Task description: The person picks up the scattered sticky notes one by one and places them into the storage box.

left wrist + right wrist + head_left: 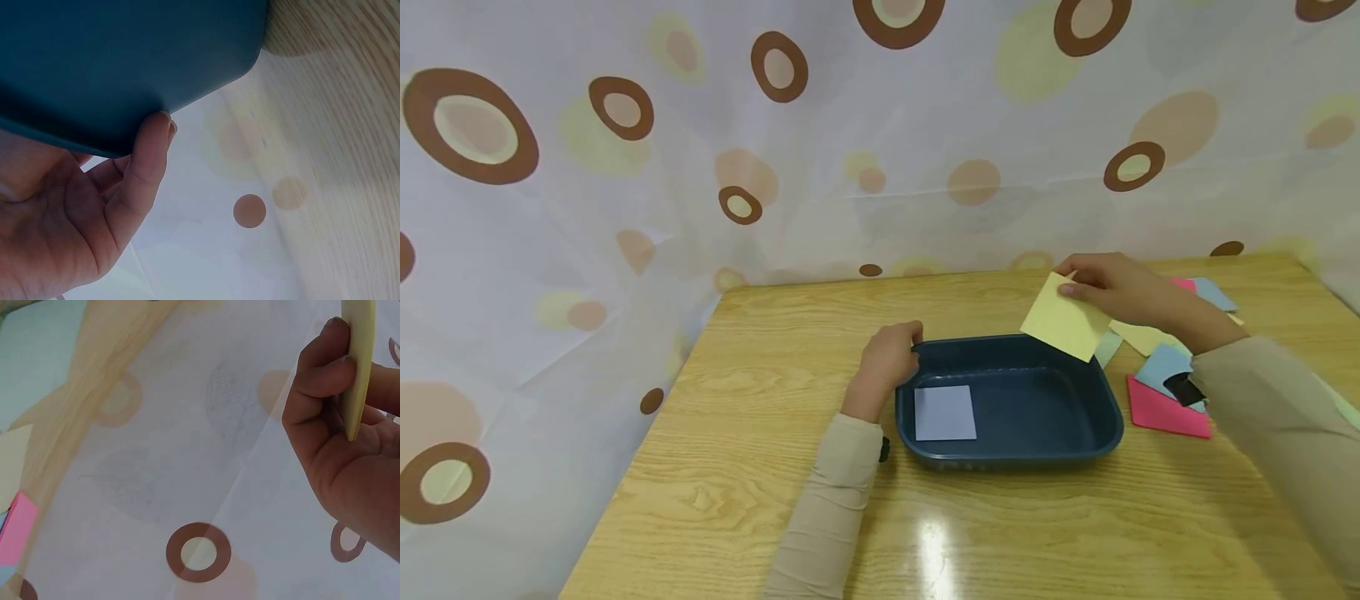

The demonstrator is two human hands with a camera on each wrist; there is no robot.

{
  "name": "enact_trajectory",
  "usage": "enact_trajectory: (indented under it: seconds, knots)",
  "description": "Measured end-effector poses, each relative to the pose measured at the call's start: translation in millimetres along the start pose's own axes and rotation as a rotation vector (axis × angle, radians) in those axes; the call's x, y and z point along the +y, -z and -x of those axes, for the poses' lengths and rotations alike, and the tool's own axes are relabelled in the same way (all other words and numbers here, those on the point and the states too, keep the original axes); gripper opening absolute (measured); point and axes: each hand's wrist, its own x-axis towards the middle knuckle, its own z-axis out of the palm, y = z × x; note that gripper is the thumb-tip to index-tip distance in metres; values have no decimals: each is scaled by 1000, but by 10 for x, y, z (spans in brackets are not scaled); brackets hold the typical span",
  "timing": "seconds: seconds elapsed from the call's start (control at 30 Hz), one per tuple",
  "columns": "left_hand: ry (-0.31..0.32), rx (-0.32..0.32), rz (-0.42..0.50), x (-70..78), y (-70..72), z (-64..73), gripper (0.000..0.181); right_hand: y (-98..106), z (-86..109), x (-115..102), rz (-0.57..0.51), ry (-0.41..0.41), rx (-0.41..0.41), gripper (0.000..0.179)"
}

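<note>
A dark blue plastic tub [1011, 457] stands on the table, with a pale lavender sticky note pad [945, 412] lying flat at its left end. My left hand [887, 358] grips the tub's rim at the back left corner; in the left wrist view its thumb lies against the tub wall [125, 56]. Over the tub's back right corner, my right hand [1123, 287] pinches a yellow sticky note pad [1063, 321], held tilted above the rim. Edge-on in the right wrist view, that pad sits between fingers and thumb.
Right of the tub lies a loose spread of sticky note pads: pink [1168, 410], blue [1161, 367], yellow and pale green, partly under the right forearm. A patterned curtain [880, 150] hangs behind the wooden table [760, 400].
</note>
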Motion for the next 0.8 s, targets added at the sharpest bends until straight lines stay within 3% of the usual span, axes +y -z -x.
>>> enact_trajectory:
  seconds: [0.17,0.37,0.5,0.8]
  knots:
    - [4,-7,-3,0,-11,-18,14,-130,-189,-218,-8,70,-75,27]
    - [15,-4,0,-11,-21,-18,15,-338,-350,-475,-56,76,-189,35]
    - [20,-1,-2,-3,-20,-21,14,-468,-430,-562,-56,82,-221,27]
    - [20,-3,-3,4,-2,-9,13,-737,-562,-672,-20,-20,-343,20]
